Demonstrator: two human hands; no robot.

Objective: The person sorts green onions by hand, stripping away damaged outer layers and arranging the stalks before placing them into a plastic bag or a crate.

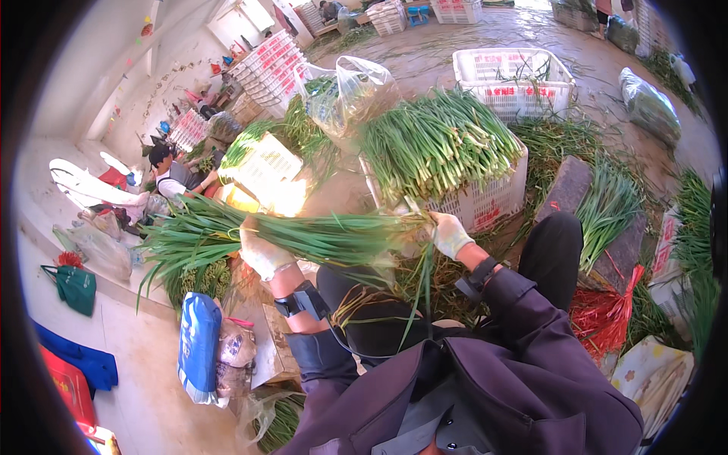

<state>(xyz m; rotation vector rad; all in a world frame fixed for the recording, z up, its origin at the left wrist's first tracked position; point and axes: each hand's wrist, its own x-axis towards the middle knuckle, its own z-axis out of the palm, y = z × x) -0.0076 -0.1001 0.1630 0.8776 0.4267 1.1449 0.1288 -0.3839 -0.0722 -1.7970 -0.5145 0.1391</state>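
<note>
Across my lap lies a long bunch of green leafy stalks (pixel 334 233), like garlic chives, leaf tips to the left and pale stem ends to the right. My left hand (pixel 263 249), in a pale glove, wraps around the leafy part. At the stem end my right hand (pixel 450 233), gloved too, is closed with its fingers pinched on stalk ends; a few loose leaves (pixel 426 292) dangle below it. Yellowed leaves (pixel 360 305) hang over my left thigh. Just beyond the bunch, a white crate (pixel 485 199) is heaped with similar stalks (pixel 444 140), stem ends facing me.
An open white crate (pixel 516 92) stands behind the heaped one. Red plastic strips (pixel 607 311) lie right of my knee, near a dark board (pixel 565 189) and more stalks (pixel 610 208). At left are a blue pack (pixel 199 345) and a seated co-worker (pixel 173 174).
</note>
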